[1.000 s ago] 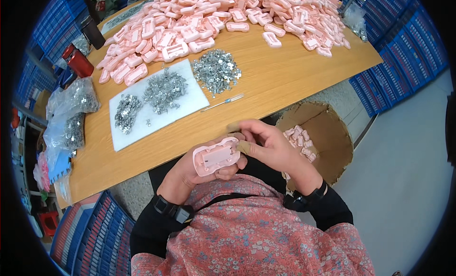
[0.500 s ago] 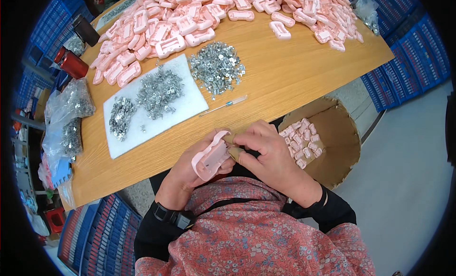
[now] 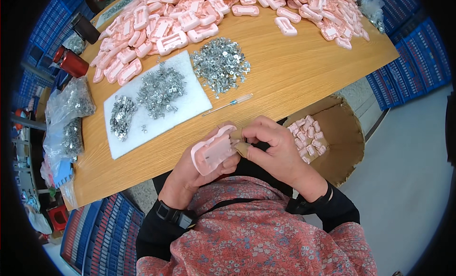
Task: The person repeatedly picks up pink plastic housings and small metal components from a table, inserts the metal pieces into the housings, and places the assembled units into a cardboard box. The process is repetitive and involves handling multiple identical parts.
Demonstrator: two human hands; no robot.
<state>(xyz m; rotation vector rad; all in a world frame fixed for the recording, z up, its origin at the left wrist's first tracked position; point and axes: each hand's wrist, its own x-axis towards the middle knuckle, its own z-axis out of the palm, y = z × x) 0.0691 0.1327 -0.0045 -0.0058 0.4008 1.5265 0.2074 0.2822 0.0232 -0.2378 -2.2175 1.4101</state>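
A pink plastic shell (image 3: 214, 154), hollow side up, lies tilted in my left hand (image 3: 185, 174), whose fingers wrap round it from beneath. My right hand (image 3: 273, 148) has thumb and forefinger, both in tan finger covers, pinched at the shell's far right end. A tiny part between those fingertips is too small to make out. Past my hands, the table (image 3: 156, 173) bears a white foam sheet (image 3: 114, 150) with two heaps of small metal clips (image 3: 161, 92). Another metal heap (image 3: 221, 65) lies right of the sheet, and a thin screwdriver-like tool (image 3: 232, 102) rests in front of it.
Many pink shells (image 3: 166, 31) are piled along the far side. Below the table's right edge stands a cardboard box (image 3: 344, 133) with pink shells inside. Bags of metal parts (image 3: 71, 105), a red flask (image 3: 71, 62) and a dark bottle (image 3: 85, 29) line the left. Blue racks (image 3: 102, 228) surround the table.
The shell has turned a little in my left hand, showing more of its inside. My right hand has shifted slightly right with its pinch kept. The whole view has moved a little.
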